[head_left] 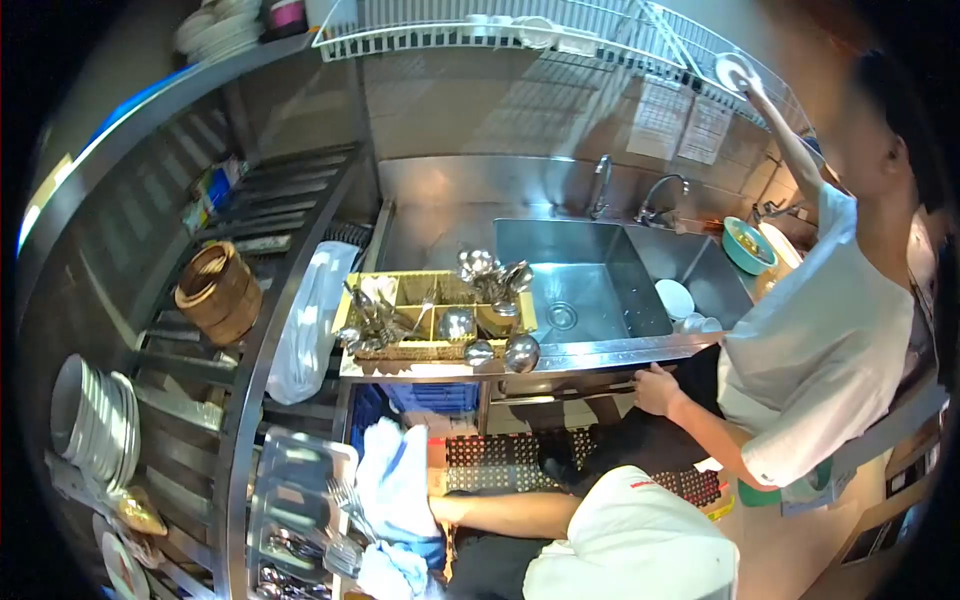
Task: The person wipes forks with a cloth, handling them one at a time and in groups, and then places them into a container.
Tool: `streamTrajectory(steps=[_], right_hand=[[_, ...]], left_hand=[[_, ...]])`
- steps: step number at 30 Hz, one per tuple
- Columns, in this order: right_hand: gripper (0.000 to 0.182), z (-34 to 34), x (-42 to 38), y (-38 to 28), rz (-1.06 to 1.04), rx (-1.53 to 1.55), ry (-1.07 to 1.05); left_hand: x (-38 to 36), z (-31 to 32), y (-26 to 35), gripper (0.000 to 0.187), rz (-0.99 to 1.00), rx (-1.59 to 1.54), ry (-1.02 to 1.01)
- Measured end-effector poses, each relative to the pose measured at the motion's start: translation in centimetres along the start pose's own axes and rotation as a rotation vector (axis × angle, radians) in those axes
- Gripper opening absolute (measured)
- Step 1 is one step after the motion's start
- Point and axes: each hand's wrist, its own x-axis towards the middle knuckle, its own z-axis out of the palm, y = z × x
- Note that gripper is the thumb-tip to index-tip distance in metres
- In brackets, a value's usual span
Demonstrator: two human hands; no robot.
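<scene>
My right hand [443,510] reaches in from the lower right and grips a white and blue towel [392,465]; the cloth covers its fingers. Several forks [345,552] stick out on the left side of the towel. They lie over a clear plastic tray [345,455] that holds more cutlery [290,545]. My left hand does not show. Above the towel, on the steel counter, a yellow divided cutlery basket [400,352] holds spoons, forks and several shiny ladles [478,265].
A co-worker [820,320] stands at right, one hand holding a white dish [735,72] at the wire rack [440,42]. Behind the basket is a double sink [600,285] with bowls. Left, a slatted shelf [190,400] bears bamboo steamers [218,293] and stacked plates [95,420].
</scene>
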Motion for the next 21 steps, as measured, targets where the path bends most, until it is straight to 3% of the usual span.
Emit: streamTrajectory(steps=[4, 5, 8, 16, 21], right_hand=[[0.020, 2.7, -0.2, -0.8, -0.151, 0.136, -0.009], [0.019, 2.8, 1.0, -0.7, -0.233, -0.194, -0.149], [0.020, 2.1, 3.3, -2.6, -0.253, -0.133, -0.398], [0.020, 3.7, 4.1, -3.2, -0.301, -0.040, -0.449], [0.021, 4.8, 4.0, -2.9, -0.323, -0.029, -0.494]], left_hand=[[-4.9, -3.4, -4.0, 0.018, -0.156, 0.023, 0.083], [-5.9, -3.9, -4.7, 0.018, -0.201, 0.025, 0.108], [-9.4, -5.0, -6.3, 0.018, -0.303, 0.017, 0.188], [-11.8, -4.9, -6.2, 0.018, -0.406, -0.016, 0.323], [-9.9, -4.7, -4.4, 0.019, -0.348, 0.003, 0.239]])
